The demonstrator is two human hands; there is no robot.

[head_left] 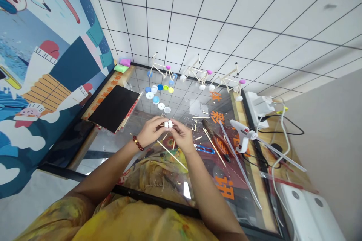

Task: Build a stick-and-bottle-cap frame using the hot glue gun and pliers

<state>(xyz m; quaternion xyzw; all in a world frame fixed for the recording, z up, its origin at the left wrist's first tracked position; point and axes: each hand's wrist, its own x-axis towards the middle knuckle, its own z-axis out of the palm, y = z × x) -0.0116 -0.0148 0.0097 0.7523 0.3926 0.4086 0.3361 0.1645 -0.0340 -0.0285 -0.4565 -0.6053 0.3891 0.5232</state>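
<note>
in the head view the left hand (151,131) and the right hand (183,137) meet over the glass table (113,143) near the middle of the frame. the fingertips of both are closed in a pinch on the white caps (169,124), two small pieces held side by side between the hands. whether a short stick joins them is too small to tell. a bead bracelet (137,143) sits on the left wrist. a long thin stick (172,155) lies on the glass at 6 o'clock from the caps. blue snips (204,148) lie at 4 o'clock, just beside the right hand, and the glue gun (242,135) stands at 3 o'clock, well apart. the loose coloured caps (158,94) lie at 12 o'clock, with three stick-and-cap models (198,73) beyond them by the wall, and a black board (114,107) at 10 o'clock. as i judge it, the step in hand is setting the two caps square to each other. it should go best with a light grip on the rims, pressure straight along the shared axis so nothing thin bends or snaps, and the wrists low and steady over the glass.
</note>
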